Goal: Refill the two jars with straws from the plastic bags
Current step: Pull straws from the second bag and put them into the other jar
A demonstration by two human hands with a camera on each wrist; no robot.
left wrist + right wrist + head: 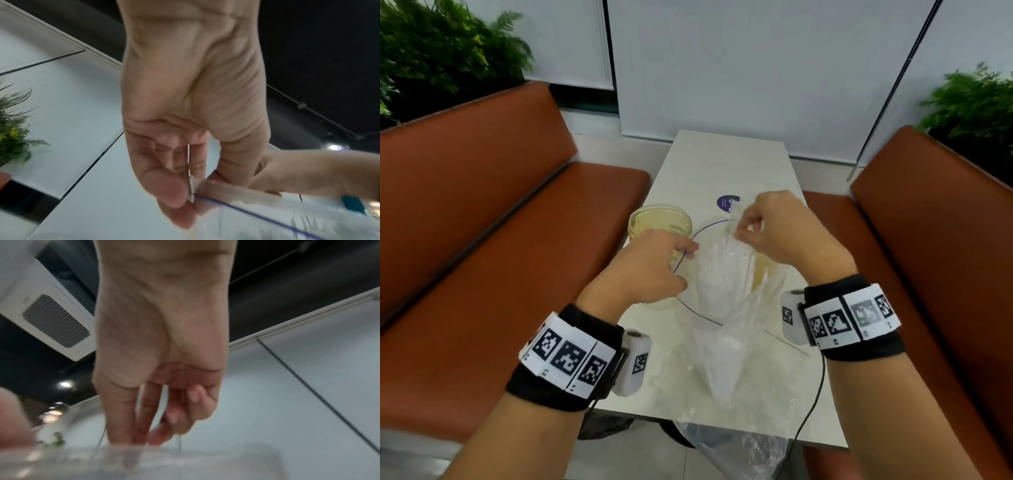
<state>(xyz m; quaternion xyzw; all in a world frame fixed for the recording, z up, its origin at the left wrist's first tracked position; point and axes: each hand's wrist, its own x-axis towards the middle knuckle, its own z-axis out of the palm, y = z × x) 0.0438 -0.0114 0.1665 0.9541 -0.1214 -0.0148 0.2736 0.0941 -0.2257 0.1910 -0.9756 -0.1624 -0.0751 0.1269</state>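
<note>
The clear plastic bag (722,291) of white straws (714,270) is held up over the near half of the pale worktop (722,164), its mouth with the blue seal line pulled wide. The left hand (650,267) pinches the left edge; the left wrist view shows what the head view hides, thumb and fingertips (166,191) nipping the film right at the blue line. The right hand (777,229) grips the far rim, and its wrist view is blurred, but thumb and finger seem closed on plastic. One jar (660,221) stands just behind the left hand. A second bag (732,445) droops off the near edge. Brown benches (482,222) flank the worktop.
</note>
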